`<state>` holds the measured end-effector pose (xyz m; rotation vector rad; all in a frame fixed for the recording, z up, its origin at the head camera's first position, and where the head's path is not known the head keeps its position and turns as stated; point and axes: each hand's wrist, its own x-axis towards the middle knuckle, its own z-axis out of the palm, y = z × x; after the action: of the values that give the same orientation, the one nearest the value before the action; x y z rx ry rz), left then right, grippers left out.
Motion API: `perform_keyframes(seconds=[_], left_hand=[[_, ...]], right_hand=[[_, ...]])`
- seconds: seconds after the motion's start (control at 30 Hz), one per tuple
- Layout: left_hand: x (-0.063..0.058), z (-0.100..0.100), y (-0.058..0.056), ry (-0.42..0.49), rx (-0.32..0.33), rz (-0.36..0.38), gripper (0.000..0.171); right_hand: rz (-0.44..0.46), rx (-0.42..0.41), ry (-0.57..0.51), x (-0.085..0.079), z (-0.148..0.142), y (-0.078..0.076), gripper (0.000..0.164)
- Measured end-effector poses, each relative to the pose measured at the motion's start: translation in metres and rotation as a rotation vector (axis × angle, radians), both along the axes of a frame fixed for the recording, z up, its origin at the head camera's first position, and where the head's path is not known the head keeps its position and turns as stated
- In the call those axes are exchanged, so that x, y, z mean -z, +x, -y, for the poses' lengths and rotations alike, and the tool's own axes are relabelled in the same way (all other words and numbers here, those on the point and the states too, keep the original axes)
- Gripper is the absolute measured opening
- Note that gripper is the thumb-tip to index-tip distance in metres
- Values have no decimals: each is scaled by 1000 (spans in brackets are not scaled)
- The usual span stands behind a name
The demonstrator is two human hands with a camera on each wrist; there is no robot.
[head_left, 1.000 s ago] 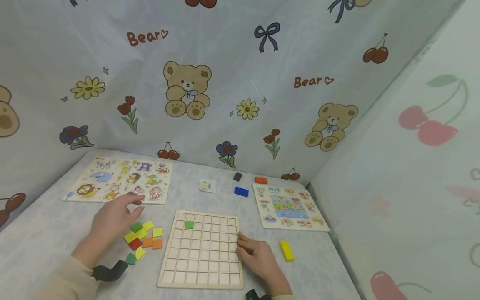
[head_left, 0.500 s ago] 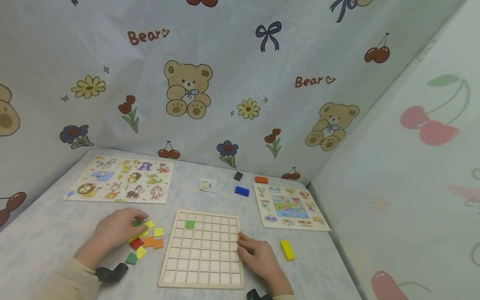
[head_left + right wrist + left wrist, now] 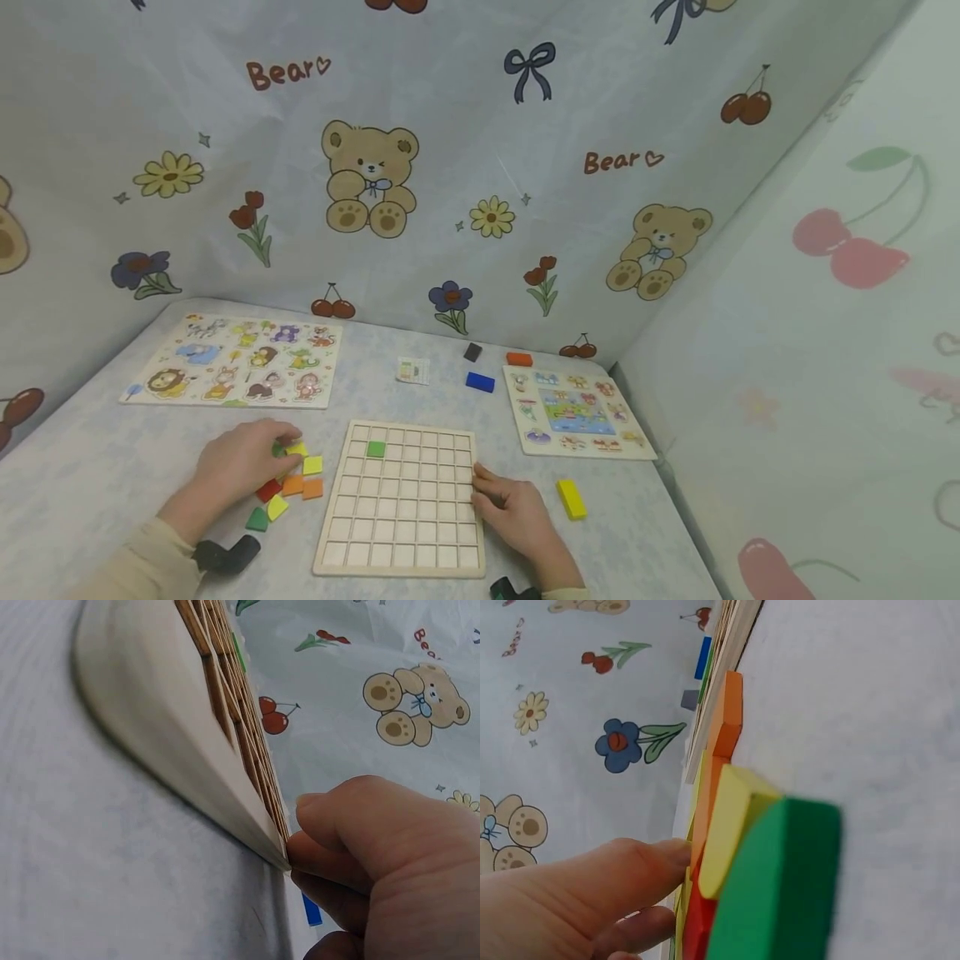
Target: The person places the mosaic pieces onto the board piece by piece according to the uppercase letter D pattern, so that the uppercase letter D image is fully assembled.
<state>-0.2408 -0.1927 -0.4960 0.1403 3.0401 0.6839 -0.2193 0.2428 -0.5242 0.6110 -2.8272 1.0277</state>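
In the head view my left hand [image 3: 240, 460] is over the left side of a small pile of coloured tiles, its fingers partly covering a green and a yellow tile [image 3: 297, 448]. In the left wrist view the thumb lies beside the yellow and orange tiles; whether it pinches one is hidden. Nearer the camera stand a green quarter-round piece [image 3: 780, 885] and a yellow one [image 3: 735, 817]. My right hand [image 3: 517, 512] holds the right edge of a wooden grid board [image 3: 324, 533] with bent fingers and thumb. One green tile [image 3: 376, 450] sits in a cell at the board's upper left.
An animal puzzle board [image 3: 232, 360] lies at the back left, and a smaller puzzle [image 3: 579, 414] at the right. Around them are a yellow block [image 3: 572, 499], a blue block [image 3: 480, 382], an orange block [image 3: 519, 359], a dark block [image 3: 472, 352] and a small printed card [image 3: 413, 371].
My left hand has come down from above the pile onto the tiles and shifted slightly right. The right hand stays at the board's edge.
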Motion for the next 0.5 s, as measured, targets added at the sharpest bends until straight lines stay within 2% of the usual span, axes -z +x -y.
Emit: perform_keyframes(seconds=[0.5], left_hand=[[-2, 1, 0, -25, -21, 5, 44]], right_hand=[[-54, -13, 64, 1, 0, 0, 35]])
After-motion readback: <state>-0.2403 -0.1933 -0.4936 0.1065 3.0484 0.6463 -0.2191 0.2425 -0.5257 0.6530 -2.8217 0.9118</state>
